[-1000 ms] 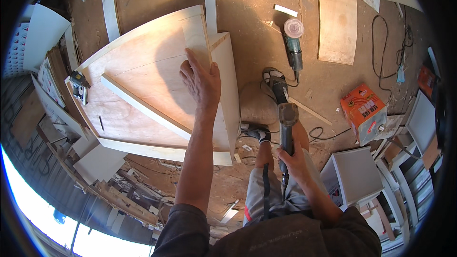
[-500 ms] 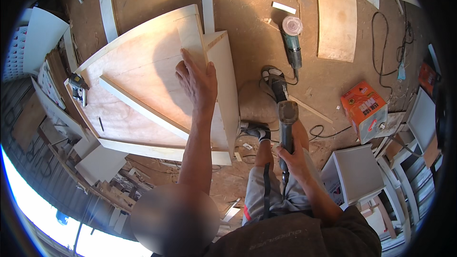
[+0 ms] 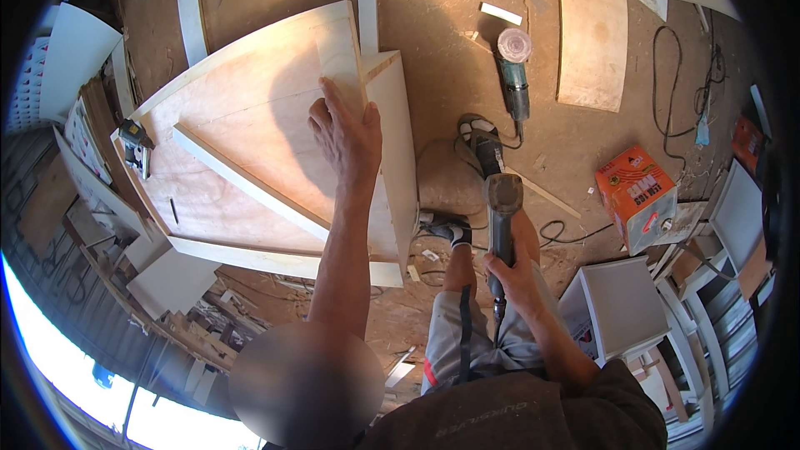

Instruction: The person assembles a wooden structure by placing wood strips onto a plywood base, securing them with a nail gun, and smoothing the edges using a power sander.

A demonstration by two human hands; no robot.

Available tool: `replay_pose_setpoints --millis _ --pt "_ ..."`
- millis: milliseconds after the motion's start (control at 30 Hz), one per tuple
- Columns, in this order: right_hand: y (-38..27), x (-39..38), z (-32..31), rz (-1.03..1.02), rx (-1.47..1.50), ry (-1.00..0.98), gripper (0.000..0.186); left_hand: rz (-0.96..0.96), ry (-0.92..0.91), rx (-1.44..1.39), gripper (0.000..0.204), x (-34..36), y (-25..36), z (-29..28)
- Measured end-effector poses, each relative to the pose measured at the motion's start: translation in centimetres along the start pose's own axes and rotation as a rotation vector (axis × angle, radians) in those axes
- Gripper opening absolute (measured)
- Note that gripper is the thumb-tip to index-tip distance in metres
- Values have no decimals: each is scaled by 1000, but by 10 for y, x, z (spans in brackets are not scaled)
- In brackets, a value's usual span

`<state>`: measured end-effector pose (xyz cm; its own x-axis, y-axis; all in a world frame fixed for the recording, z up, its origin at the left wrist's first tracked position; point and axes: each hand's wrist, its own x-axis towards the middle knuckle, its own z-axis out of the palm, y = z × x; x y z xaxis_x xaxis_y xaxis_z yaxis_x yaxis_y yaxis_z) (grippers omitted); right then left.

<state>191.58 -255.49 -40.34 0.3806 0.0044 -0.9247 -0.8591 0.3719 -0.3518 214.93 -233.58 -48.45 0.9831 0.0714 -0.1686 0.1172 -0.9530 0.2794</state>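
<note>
My left hand (image 3: 346, 129) rests on a plywood panel (image 3: 242, 100), its fingers apart on the face and its thumb at the right edge. The panel has curved edge strips and a diagonal batten (image 3: 250, 183), and sits against a white wooden box (image 3: 393, 158). My right hand (image 3: 512, 275) is closed round a dark nail gun (image 3: 502, 229), held upright above my lap, with a hose at its lower end. A small black-and-yellow power tool (image 3: 135, 146) lies at the panel's left end. Beyond my foot, a green angle grinder (image 3: 514, 83) lies on the floor.
A curved plywood piece (image 3: 592, 33), loose cords (image 3: 667, 117) and an orange box (image 3: 633, 192) lie on the right, with a pale cabinet (image 3: 621, 308) below. White boards (image 3: 79, 67) and offcuts crowd the left. A blurred round patch covers the lower middle left.
The panel and my left hand appear slightly higher in view, and the nail gun's head has shifted slightly upward. The blurred patch appeared after the earliest frame. Both hands keep their hold.
</note>
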Motion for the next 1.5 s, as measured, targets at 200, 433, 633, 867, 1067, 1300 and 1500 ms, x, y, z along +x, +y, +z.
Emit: replay_pose_setpoints --millis 200,433,633,867,1067,1300,1500 --pt "-29 3 6 -88 -38 -28 60 18 -59 -45 82 4 -5 -5" --pt "-35 8 15 -204 28 -50 64 -71 -274 -10 83 10 -1 -25" --pt "-31 6 12 -164 41 -46 65 -83 -248 103 94 6 8 -17" --pt "-19 7 -3 -141 22 -41 66 -50 -235 114 94 6 10 -13" --pt "-18 7 -6 -140 27 -31 66 -59 -222 123 93 6 14 -12" --pt "-19 8 -1 -170 60 -36 64 -78 -297 131 91 7 15 -20" --pt "-12 5 -1 -76 113 -55 51 -53 -433 13 92 20 4 -35"
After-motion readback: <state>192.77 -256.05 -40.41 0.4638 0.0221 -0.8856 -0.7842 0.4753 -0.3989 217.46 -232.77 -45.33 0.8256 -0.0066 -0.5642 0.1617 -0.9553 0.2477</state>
